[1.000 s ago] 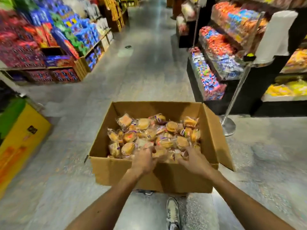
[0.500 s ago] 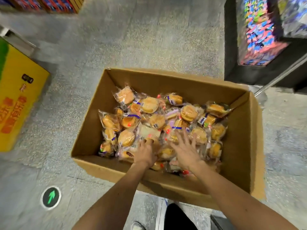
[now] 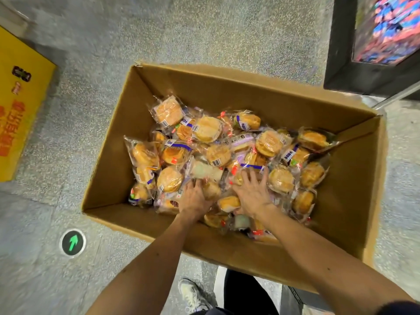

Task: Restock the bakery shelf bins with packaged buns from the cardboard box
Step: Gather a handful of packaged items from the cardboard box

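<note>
Open cardboard box (image 3: 227,92) on a speckled floor (image 3: 204,30), flaps up, seen from straight above. Packaged buns (image 3: 208,129) are heaped loose inside, clear wrappers with barcodes and blue bands. The pile sits toward the near and middle part of the box. None have been lifted out.

Both bare forearms reach down over the near wall, converging toward the middle of the heap.

Left hand (image 3: 194,200): back of hand up, wrist straight, knuckles raised. Fingers curl downward into the pile, their tips hidden against a pale packet (image 3: 205,170) that is badly blurred. Can't tell whether it has a grip on a packet or is only digging in.

Right hand (image 3: 253,194): palm down, flat on the heap just beside the left hand. Its fingers (image 3: 246,177) are spread and nearly straight, pressing on the wrappers. The thumb angles inward toward a bun lying between the two hands. Nothing is clasped here; the hand is released.

Surroundings:
- Yellow carton (image 3: 22,105) with red print on the floor, well to the left of the box.
- Round green arrow marker (image 3: 72,243) set in the floor near the box's near-left corner.
- Black display stand (image 3: 341,53) holding colourful packets, at upper right.
- One shoe (image 3: 193,294) at the bottom edge, below the box.
</note>
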Tool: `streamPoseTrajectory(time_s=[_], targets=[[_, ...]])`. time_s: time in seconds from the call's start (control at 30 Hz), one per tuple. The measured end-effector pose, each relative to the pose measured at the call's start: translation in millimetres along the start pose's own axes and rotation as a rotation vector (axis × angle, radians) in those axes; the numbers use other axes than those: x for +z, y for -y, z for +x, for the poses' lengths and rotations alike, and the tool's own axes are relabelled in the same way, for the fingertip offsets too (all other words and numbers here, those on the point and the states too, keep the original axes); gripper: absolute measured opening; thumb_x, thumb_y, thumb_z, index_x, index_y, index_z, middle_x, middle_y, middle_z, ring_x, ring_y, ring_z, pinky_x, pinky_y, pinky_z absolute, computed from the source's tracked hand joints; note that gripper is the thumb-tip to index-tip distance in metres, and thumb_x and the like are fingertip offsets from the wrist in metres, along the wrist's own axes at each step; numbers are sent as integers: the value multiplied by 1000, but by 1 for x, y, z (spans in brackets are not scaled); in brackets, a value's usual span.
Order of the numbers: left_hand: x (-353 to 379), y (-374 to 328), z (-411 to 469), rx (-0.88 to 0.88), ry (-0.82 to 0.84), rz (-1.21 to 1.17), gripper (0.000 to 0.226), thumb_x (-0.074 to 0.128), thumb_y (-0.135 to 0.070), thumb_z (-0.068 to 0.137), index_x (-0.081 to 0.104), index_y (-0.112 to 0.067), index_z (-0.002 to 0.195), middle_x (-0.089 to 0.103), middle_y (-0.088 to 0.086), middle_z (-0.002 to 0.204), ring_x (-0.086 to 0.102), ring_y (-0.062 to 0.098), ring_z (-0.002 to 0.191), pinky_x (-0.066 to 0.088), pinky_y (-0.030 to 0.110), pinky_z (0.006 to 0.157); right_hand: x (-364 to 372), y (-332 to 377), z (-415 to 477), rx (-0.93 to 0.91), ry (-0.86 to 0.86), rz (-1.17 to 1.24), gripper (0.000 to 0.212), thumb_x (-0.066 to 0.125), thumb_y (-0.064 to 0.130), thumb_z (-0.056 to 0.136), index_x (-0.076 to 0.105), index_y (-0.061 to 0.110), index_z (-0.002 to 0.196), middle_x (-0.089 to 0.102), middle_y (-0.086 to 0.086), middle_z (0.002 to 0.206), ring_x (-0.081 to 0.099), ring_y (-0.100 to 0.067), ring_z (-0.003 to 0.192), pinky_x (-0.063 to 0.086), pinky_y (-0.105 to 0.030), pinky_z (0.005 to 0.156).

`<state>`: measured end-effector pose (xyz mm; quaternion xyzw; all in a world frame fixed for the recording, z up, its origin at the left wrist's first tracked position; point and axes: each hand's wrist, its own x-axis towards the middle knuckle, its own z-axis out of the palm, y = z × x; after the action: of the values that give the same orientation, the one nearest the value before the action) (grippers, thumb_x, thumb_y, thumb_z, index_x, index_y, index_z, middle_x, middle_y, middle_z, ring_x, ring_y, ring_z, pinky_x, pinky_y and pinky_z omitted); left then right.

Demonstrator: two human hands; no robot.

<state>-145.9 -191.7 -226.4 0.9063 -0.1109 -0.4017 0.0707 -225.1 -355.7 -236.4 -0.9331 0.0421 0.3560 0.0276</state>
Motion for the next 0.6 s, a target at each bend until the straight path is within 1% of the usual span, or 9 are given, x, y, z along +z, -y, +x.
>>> streamPoseTrajectory(time_s=[0.03, 0.07, 0.1, 0.17, 0.3, 0.4, 0.5, 0.57, 0.6], targets=[[0, 1, 1, -5, 8, -6, 89, 70, -58, 82, 29, -17, 151, 27, 11, 157, 27, 30, 145, 26, 42, 119, 1, 0, 1, -15, 26, 19, 99, 69, 61, 80, 13, 32, 157, -7, -18, 164, -7, -48, 148, -6, -76, 108], [0, 1, 1, -13, 18, -14, 89, 71, -58, 81, 31, -19, 150, 28, 11, 157, 28, 30, 144, 28, 43, 118, 2, 0, 1, -32, 52, 42, 98, 68, 57, 82, 12, 29, 157, -11, -17, 164, -8, -48, 148, -1, -75, 110], [-1, 1, 1, -20, 23, -20, 87, 73, -57, 80, 35, -20, 149, 31, 10, 156, 31, 30, 142, 31, 43, 117, 2, 0, -1, -49, 61, 61, 95, 68, 54, 84, 14, 27, 157, -10, -16, 164, -5, -47, 148, 7, -74, 112], [-5, 3, 0, -31, 19, -33, 81, 78, -53, 77, 43, -21, 142, 42, 8, 147, 41, 29, 134, 40, 44, 111, 0, 0, -6, -71, 48, 97, 89, 67, 50, 88, 17, 23, 156, 2, -13, 163, 6, -45, 148, 19, -70, 113], [-20, 2, -12, -71, 0, -68, 72, 82, -51, 72, 52, -24, 131, 60, 1, 128, 58, 23, 113, 53, 38, 93, -9, -4, -19, -51, 57, 250, 89, 70, 45, 86, 19, 27, 157, 9, -6, 162, 8, -38, 149, 18, -64, 117], [-32, 0, -25, -52, -30, -111, 72, 79, -52, 76, 48, -26, 135, 65, -1, 120, 62, 20, 97, 53, 33, 78, -23, -7, -35, -3, 37, 391, 86, 74, 45, 83, 28, 29, 154, 12, -5, 161, 14, -35, 147, 21, -60, 118], [-46, -2, -40, 7, -59, -173, 66, 76, -39, 84, 44, -23, 140, 65, 3, 122, 58, 16, 90, 49, 28, 73, -37, -10, -52, 58, 21, 470, 83, 75, 49, 80, 37, 25, 150, 18, -5, 156, 24, -34, 141, 30, -52, 116], [-57, -3, -50, 55, -71, -238, 68, 76, -31, 86, 41, -21, 144, 66, 3, 119, 59, 13, 82, 51, 23, 68, -45, -11, -65, 113, 7, 523, 82, 76, 52, 77, 42, 22, 146, 22, -5, 153, 28, -33, 139, 34, -51, 114], [-62, -4, -55, 87, -76, -270, 69, 76, -28, 85, 40, -22, 144, 67, 2, 114, 62, 14, 77, 54, 25, 65, -49, -12, -71, 138, 9, 547, 83, 77, 52, 76, 43, 22, 145, 24, -5, 151, 30, -33, 138, 35, -50, 112]])
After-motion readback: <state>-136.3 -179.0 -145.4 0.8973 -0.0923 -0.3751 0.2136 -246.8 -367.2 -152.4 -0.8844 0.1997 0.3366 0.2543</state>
